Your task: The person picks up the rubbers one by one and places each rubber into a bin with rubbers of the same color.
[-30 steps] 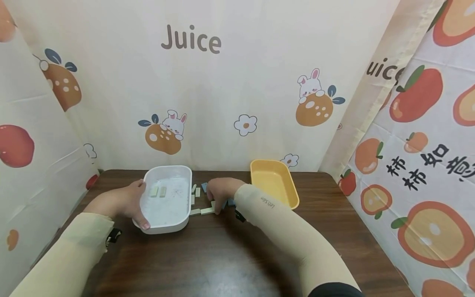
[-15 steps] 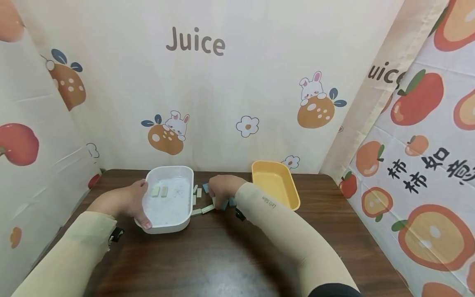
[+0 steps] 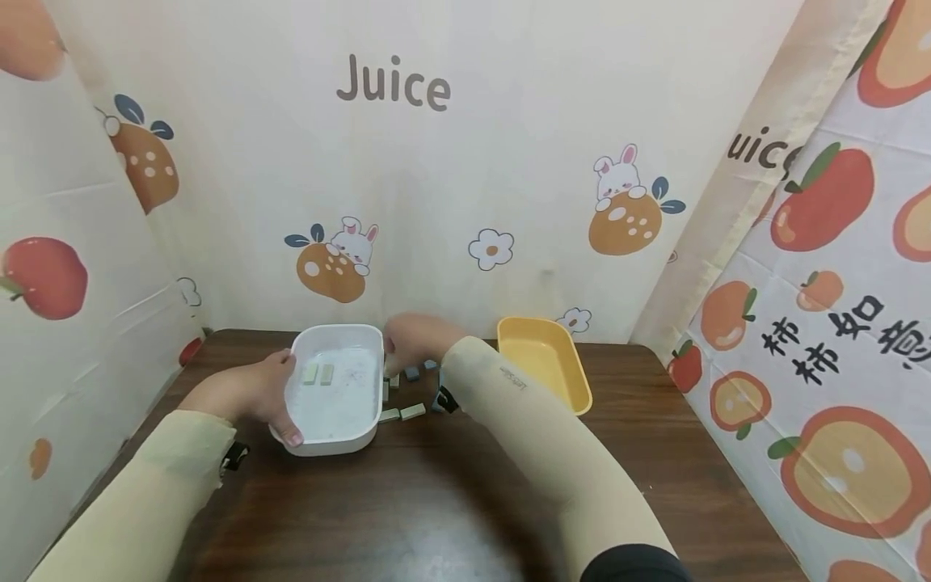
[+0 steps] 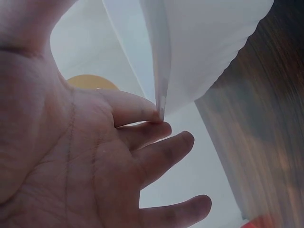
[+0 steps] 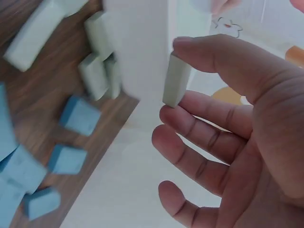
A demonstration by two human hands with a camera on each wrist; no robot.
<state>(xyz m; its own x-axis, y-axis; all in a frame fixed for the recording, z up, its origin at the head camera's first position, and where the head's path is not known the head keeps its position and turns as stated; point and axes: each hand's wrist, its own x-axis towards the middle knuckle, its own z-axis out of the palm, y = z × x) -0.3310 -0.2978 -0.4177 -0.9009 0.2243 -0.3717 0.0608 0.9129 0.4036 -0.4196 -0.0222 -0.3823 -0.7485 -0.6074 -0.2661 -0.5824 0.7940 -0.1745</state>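
Observation:
A white tray [image 3: 338, 444] stands on the left of the table, two pale green blocks [image 3: 326, 374] lying inside it. My left hand [image 3: 265, 394] rests against its left side. In the left wrist view the fingers are spread and fairly straight, one fingertip touching the tray's rim. At the tray's right wall, my right hand [image 3: 418, 338] pinches another pale green block [image 5: 176, 80] between thumb and fingers. Several more pale green blocks [image 3: 413, 411] lie on the table just right of the tray. Blue blocks [image 5: 80, 115] lie beside them, partly hidden by my right arm in the head view.
A yellow tray [image 3: 579, 384] stands to the right, behind my right forearm. The dark wooden table [image 3: 349, 517] ends at a printed cloth backdrop [image 3: 436, 186], with more printed cloth on both sides.
My right hand has moved left and back, from among the loose blocks to the white tray's right wall, carrying a pale green block. My left hand stays at the tray.

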